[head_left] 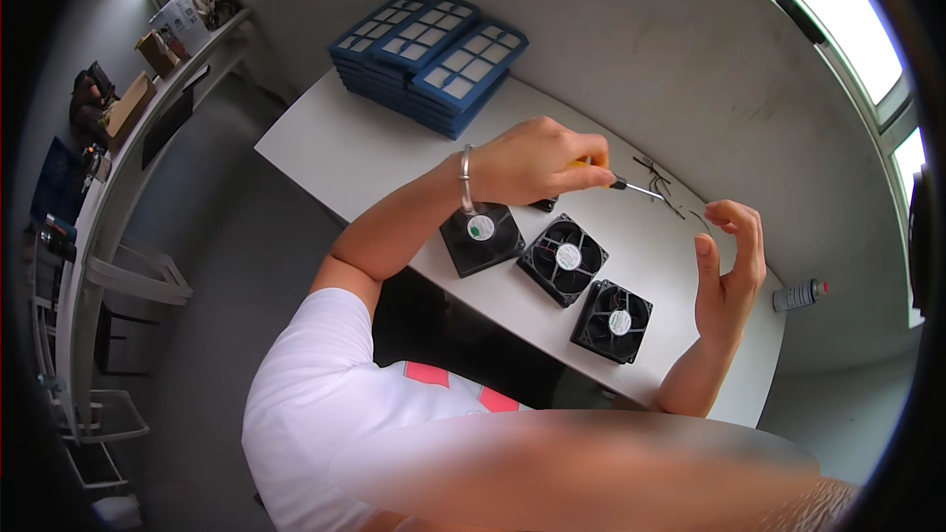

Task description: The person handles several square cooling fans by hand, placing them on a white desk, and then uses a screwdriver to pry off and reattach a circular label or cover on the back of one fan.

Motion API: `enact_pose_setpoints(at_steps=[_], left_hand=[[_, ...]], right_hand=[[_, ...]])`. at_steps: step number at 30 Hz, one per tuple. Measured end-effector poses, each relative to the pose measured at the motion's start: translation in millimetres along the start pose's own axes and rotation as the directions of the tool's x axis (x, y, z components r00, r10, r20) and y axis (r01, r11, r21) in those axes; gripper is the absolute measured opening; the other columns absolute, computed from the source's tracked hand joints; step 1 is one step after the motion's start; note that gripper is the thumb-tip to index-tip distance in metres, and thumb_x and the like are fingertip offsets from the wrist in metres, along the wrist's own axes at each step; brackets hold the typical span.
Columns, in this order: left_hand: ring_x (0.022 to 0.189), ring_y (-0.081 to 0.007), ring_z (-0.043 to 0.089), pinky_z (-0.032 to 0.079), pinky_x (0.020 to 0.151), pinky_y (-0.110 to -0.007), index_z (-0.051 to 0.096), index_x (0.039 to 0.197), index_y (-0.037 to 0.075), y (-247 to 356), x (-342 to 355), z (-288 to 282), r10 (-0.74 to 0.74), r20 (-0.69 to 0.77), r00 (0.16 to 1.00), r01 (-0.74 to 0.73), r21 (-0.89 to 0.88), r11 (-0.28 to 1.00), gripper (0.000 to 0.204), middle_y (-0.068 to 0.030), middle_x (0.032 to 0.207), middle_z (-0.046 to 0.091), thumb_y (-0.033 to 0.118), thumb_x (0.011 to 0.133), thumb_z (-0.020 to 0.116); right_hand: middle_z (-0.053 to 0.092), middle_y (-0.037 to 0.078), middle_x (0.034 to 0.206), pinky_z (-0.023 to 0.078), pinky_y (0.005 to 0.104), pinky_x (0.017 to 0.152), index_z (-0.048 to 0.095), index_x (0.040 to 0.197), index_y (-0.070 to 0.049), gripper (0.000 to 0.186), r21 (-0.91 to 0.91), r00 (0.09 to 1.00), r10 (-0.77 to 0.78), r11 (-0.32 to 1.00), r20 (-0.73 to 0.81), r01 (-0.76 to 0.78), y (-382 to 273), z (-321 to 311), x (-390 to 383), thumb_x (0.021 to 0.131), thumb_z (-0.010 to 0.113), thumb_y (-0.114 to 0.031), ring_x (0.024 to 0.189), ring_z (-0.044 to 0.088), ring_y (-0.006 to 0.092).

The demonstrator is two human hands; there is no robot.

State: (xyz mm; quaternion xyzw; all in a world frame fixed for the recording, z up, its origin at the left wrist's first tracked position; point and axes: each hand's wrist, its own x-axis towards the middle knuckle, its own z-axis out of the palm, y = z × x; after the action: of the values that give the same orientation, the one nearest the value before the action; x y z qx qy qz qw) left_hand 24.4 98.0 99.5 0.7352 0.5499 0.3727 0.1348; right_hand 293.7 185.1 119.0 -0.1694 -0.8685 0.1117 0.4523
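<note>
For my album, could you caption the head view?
Left hand holding a yellow-handled screwdriver over a white table with black cooling fans and blue-framed filters.

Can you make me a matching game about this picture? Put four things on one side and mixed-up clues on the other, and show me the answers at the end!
Things:
1. Screwdriver
2. Panels
3. Bracelet
4. Can

Clues:
A. Silvery and being worn
B. Has a red tip
C. Held in the left hand
D. Blue-framed and stacked up on the table

Right pairs:
1-C
2-D
3-A
4-B
</note>
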Motion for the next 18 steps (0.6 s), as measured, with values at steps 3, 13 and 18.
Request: enact_pose_setpoints(at_steps=[3, 13, 18], left_hand=[[0.067, -0.0242, 0.066, 0.049, 0.065, -0.033, 0.068, 0.099, 0.004, -20.3, -36.5, -13.7, -0.127, -0.073, 0.989, 0.128, -0.001, 0.992, 0.029, -0.0111, 0.076, 0.069, 0.032, 0.097, 0.062], [0.075, -0.0163, 0.061, 0.047, 0.068, -0.028, 0.065, 0.11, 0.003, -27.6, -73.4, 1.3, -0.282, -0.002, 0.959, 0.28, -0.089, 0.956, 0.023, -0.0089, 0.087, 0.067, 0.024, 0.1, 0.059], [0.077, -0.0221, 0.069, 0.052, 0.071, -0.031, 0.063, 0.108, 0.003, 12.9, -62.3, 37.6, -0.128, 0.086, 0.988, 0.14, -0.148, 0.979, 0.019, -0.0119, 0.087, 0.07, 0.018, 0.096, 0.065]], right_hand=[[0.067, 0.011, 0.1, 0.053, 0.0349, 0.079, 0.065, 0.105, -0.001, 0.032, -0.031, 0.995, -0.103, 0.994, 0.0, 0.103, -7.1, -8.7, -3.7, 0.083, 0.08, -0.019, 0.09, 0.064, 0.0236], [0.064, 0.01, 0.113, 0.051, 0.0398, 0.089, 0.06, 0.12, -0.006, 0.042, -0.24, 0.949, 0.038, 0.97, 0.314, 0.041, 17.2, 2.0, 0.4, 0.087, 0.075, -0.027, 0.106, 0.061, 0.0284], [0.064, 0.014, 0.113, 0.049, 0.0436, 0.091, 0.046, 0.138, -0.007, 0.054, 0.048, 0.681, -0.086, 0.996, 0.728, 0.075, -3.5, 45.7, -25.0, 0.094, 0.067, -0.031, 0.104, 0.064, 0.0321]])
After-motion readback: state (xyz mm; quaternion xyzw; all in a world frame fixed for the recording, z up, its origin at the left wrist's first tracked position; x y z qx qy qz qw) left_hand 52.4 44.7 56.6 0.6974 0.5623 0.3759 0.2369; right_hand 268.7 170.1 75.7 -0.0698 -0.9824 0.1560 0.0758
